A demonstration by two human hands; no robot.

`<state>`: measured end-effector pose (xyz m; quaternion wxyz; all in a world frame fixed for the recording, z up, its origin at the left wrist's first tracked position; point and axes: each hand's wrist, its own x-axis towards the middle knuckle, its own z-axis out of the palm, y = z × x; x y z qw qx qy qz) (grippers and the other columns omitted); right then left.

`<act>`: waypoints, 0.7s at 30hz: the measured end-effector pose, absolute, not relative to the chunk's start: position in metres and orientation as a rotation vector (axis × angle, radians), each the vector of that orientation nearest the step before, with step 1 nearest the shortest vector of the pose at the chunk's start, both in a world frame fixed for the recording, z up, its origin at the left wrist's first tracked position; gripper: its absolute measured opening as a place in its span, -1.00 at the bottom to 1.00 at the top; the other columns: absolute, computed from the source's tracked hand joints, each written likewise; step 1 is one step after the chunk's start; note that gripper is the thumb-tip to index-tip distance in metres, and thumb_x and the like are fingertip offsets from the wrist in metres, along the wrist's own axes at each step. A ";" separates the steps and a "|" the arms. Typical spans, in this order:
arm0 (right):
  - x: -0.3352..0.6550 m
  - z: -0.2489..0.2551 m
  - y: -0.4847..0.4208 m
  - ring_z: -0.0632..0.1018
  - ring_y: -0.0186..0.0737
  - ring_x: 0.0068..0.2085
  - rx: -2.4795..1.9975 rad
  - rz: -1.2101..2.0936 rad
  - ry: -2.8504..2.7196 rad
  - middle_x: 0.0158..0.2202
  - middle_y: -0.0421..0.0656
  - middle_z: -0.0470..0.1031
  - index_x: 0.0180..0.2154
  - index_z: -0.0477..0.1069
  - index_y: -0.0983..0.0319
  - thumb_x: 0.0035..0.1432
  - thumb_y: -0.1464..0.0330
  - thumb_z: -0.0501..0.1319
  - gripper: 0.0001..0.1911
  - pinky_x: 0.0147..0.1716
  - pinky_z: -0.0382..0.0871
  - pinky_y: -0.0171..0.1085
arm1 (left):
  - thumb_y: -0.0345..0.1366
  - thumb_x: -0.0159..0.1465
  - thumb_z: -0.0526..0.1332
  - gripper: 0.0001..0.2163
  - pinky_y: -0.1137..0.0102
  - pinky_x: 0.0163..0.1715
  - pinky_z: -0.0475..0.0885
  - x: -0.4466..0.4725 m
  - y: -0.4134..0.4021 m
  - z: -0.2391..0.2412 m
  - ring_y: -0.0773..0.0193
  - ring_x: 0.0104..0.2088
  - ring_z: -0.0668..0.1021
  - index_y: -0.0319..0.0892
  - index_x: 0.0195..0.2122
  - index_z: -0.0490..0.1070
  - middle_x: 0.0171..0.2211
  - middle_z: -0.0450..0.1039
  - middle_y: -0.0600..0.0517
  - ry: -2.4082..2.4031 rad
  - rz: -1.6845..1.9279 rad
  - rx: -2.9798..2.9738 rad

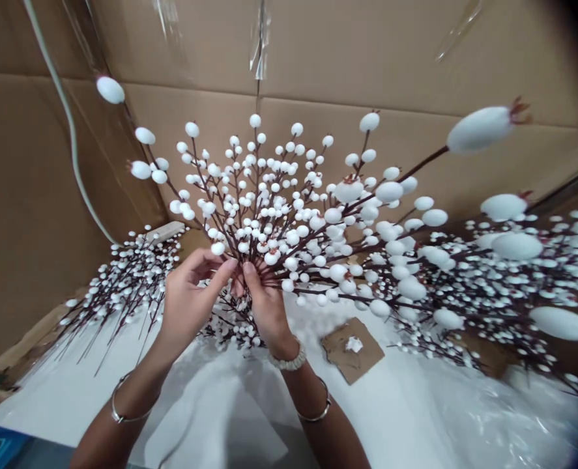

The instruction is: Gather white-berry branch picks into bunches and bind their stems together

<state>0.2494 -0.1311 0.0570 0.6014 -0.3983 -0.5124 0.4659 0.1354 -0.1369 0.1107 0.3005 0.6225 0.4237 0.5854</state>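
Note:
A large fan of artificial berry branches (279, 212), with white berries on dark brown stems, spreads upward and outward in front of me. My right hand (269, 309) is closed round the stems at the base of the fan, its thumb pressed along them. Just left of it, my left hand (191, 293) has its thumb and bent fingers closed at a stem of the same bunch. The two thumb tips almost meet. Below and behind my hands, more white berries (242, 329) hang close to the white table surface; my hands partly hide how they join the bunch.
Loose berry branches (127, 280) lie at the left, and a bigger pile (518, 260) is at the right. A cardboard scrap (352, 352) with a white dab rests on the white sheet (396, 404). Clear plastic (504, 417) lies front right. Cardboard walls (342, 58) enclose the back; a cable (71, 124) hangs left.

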 end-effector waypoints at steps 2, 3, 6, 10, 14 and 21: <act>0.250 0.057 -0.131 0.41 -0.26 -0.39 -0.905 1.113 -1.169 -0.50 -0.19 0.40 -0.52 0.29 0.18 0.32 0.01 0.03 -0.51 -0.21 0.35 -0.25 | -0.29 0.21 0.34 -0.83 0.55 -0.51 0.46 0.136 -0.134 0.112 0.43 -0.57 0.53 -0.21 -0.43 0.38 -0.52 0.48 0.11 1.088 1.574 1.631; 0.250 0.057 -0.131 0.41 -0.27 -0.40 -0.886 1.135 -1.164 -0.50 -0.20 0.40 -0.52 0.29 0.19 0.32 0.01 0.03 -0.51 -0.21 0.34 -0.26 | -0.30 0.20 0.34 -0.84 0.55 -0.53 0.45 0.137 -0.133 0.112 0.43 -0.59 0.53 -0.21 -0.42 0.38 -0.53 0.48 0.12 1.072 1.579 1.623; 0.250 0.060 -0.132 0.43 -0.30 -0.40 -0.835 1.187 -1.184 -0.50 -0.22 0.39 -0.53 0.27 0.19 0.34 0.03 0.02 -0.50 -0.20 0.33 -0.28 | -0.34 0.20 0.34 -0.87 0.55 -0.58 0.44 0.137 -0.132 0.113 0.41 -0.62 0.52 -0.20 -0.40 0.39 -0.58 0.46 0.13 1.030 1.586 1.601; 0.250 0.064 -0.133 0.43 -0.34 -0.38 -0.853 1.173 -1.211 -0.49 -0.24 0.41 -0.54 0.26 0.20 0.34 0.03 0.03 -0.49 -0.18 0.31 -0.31 | -0.32 0.20 0.34 -0.86 0.49 -0.60 0.46 0.138 -0.131 0.112 0.35 -0.65 0.52 -0.20 -0.39 0.39 -0.59 0.46 0.13 1.007 1.566 1.567; 0.249 0.068 -0.132 0.40 -0.33 -0.41 -0.797 1.185 -1.233 -0.53 -0.24 0.35 -0.57 0.23 0.20 0.32 -0.01 0.04 -0.46 -0.22 0.30 -0.31 | -0.28 0.21 0.34 -0.84 0.48 -0.63 0.42 0.138 -0.130 0.111 0.34 -0.67 0.51 -0.20 -0.39 0.38 -0.63 0.44 0.12 1.036 1.519 1.533; 0.252 0.067 -0.131 0.41 -0.32 -0.41 -0.808 1.170 -1.251 -0.53 -0.23 0.35 -0.56 0.26 0.21 0.37 0.08 0.02 -0.49 -0.20 0.29 -0.28 | -0.22 0.24 0.30 -0.80 0.44 -0.53 0.45 0.129 -0.129 0.118 0.30 -0.60 0.54 -0.20 -0.45 0.41 -0.62 0.48 0.06 1.034 1.286 1.555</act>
